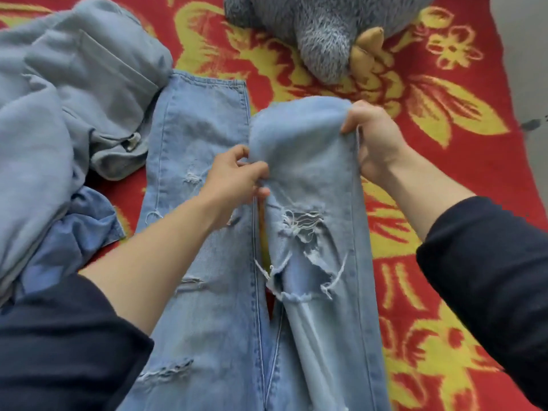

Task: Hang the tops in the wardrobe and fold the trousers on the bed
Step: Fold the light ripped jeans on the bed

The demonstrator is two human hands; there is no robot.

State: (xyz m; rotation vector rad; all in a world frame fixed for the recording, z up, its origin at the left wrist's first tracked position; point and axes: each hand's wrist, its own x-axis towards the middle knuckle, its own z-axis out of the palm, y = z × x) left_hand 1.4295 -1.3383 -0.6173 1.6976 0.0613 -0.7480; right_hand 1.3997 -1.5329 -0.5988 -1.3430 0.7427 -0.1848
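jeans [207, 137] on the bed [444, 120], clothes pile [59, 99] left, plush toy [320, 31] behind

Both forearms, bare below dark sleeves [59, 336], reach in from 7 and 4 o'clock. The left hand [237, 180] pinches the jeans [305, 161] mid-frame. At its 2 o'clock, the right hand [375, 140] grips the same lifted leg.

One pair of jeans, two other garments, one toy, one blanket, two hands.

Counted: one pair of ripped light-blue jeans [207, 120] with two legs; one pale grey-blue top [59, 99]; one darker blue garment [86, 229]; one grey plush toy [320, 34]; one red-and-yellow flowered blanket [444, 99]; two hands, the left hand [237, 179] and the right hand [373, 137]; two dark sleeves, the left sleeve [59, 336] and the right sleeve [489, 262].
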